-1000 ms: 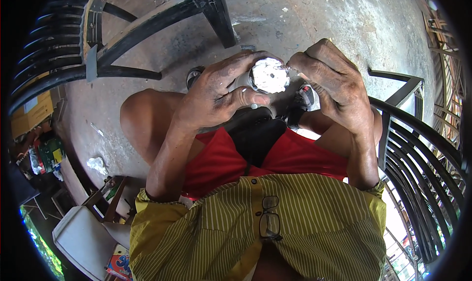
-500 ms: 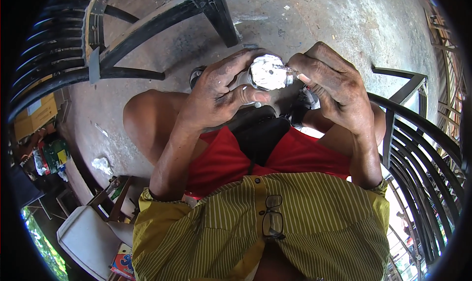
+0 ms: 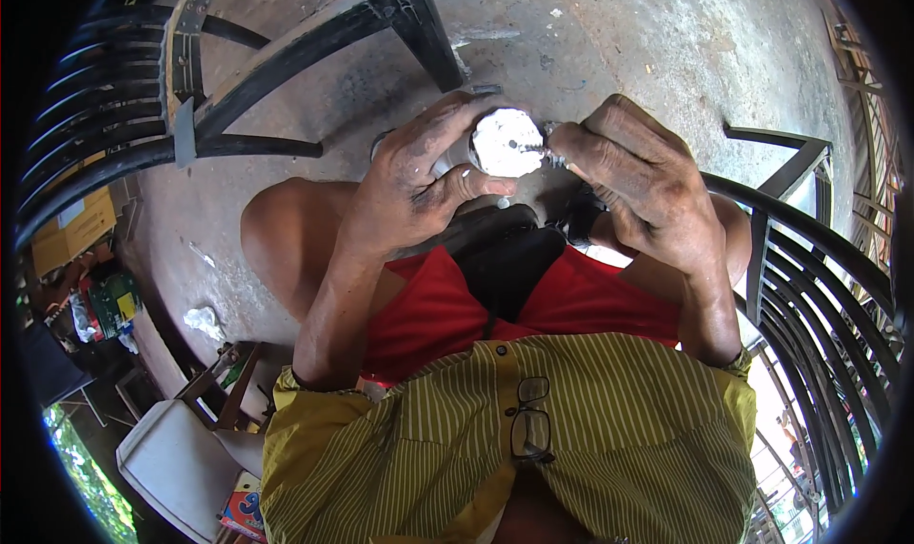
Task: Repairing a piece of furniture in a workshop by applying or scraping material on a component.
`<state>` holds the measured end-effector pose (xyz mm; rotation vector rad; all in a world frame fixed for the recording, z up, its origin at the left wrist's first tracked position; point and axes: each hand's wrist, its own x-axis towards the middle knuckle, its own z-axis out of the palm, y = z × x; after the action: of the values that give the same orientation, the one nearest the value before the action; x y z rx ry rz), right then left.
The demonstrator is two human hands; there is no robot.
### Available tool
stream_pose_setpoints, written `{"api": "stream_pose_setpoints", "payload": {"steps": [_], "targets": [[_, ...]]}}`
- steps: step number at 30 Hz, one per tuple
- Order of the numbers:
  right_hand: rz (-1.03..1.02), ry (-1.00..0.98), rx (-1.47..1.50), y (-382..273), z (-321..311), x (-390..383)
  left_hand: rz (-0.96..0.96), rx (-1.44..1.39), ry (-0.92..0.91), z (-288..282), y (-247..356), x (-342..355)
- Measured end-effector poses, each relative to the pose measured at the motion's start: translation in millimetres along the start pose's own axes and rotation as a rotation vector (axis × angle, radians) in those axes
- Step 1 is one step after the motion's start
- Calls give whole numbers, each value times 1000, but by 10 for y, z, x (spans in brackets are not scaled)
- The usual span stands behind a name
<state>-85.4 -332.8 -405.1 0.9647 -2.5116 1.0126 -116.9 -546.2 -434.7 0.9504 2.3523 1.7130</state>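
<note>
My left hand [image 3: 415, 175] is wrapped round a short cylinder with a bright white, uneven round end [image 3: 503, 140], which faces up toward me. Its fingers lie along the far side and the thumb along the near edge. A small dark hole shows near the middle of that end. Between the thumb and fingers of my right hand [image 3: 644, 168] is a thin, threaded metal piece like a screw [image 3: 533, 148]. Its tip points left, over the white end and close to the hole; whether it touches cannot be made out.
A black wooden frame with slats [image 3: 286, 73] stands at the far left, and a black slatted chair [image 3: 809, 249] at the right. White crumpled scrap [image 3: 203, 321] lies on the concrete floor [image 3: 609, 30]. At the lower left are a white plastic seat [image 3: 176, 463] and a cardboard box [image 3: 81, 232].
My right hand has shifted slightly, and the screw-like piece now shows across the white end. My left hand has turned the cylinder a little, moving its end slightly left.
</note>
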Motion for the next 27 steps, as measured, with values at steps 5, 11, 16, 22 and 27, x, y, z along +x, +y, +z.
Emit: {"api": "stream_pose_setpoints", "payload": {"steps": [5, 11, 16, 22, 27], "targets": [[-61, 145, -141, -63, -55, 74, 79, 141, 24, -30, 2, 41], [-73, 286, -64, -19, 33, 124, 76, 73, 32, -23, 107, 106], [-5, 206, -39, -32, 75, 118, 100, 38, 13, -44, 103, 91], [14, 143, -96, 2, 95, 82, 74, 18, 31, 9, 87, 61], [32, 121, -101, -20, 118, 62, 60, -5, 65, 43, 48, 39]]}}
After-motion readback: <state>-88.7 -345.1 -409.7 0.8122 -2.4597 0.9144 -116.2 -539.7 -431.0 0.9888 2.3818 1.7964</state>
